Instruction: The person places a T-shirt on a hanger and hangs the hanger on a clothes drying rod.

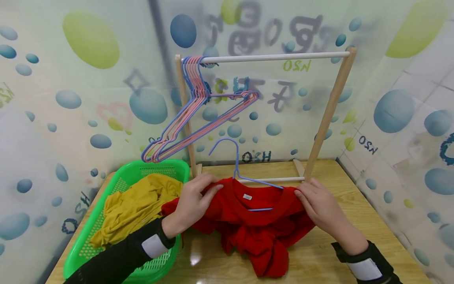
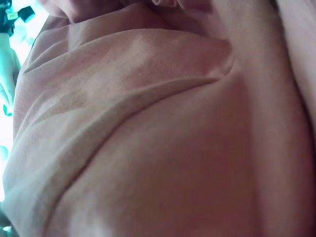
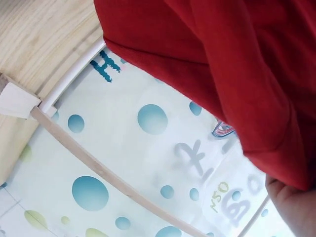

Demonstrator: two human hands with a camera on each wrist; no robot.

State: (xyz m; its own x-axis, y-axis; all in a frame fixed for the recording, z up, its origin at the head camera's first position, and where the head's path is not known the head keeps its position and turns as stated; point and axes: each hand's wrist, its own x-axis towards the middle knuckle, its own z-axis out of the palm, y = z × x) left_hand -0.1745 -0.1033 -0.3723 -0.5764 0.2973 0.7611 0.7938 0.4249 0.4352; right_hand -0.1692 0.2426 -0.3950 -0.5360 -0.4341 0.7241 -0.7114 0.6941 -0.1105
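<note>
At the left of the head view, a green plastic basket (image 1: 161,163) sits on the wooden worktop (image 1: 358,213) with a crumpled yellow garment (image 1: 140,207) inside. The left forearm, in a black sleeve, slants up from the lower left of the frame; the left hand (image 1: 193,201) is bent inward, its grip closed to a pinch, thumb and fingers on one shoulder of a red garment (image 1: 255,228). Above it, pink and blue hangers (image 1: 200,92) hang bunched at the left end of a white rail (image 1: 276,57).

The red garment is at lower centre, neckline up, its body bunched below; whether its lower end touches the worktop I cannot tell. A blue hanger (image 1: 237,157) is inside it, the hook rising out of the neckline. The right forearm comes up from the lower right, and the right hand (image 1: 324,209) angles inward at about the left one's height, its grip pinched on the other shoulder. A wooden post (image 1: 330,112) stands behind it.

The left wrist view is nearly filled by washed-out cloth, its own fingers not discernible. The right wrist view shows the garment's underside at upper right, fingertips at lower right.
</note>
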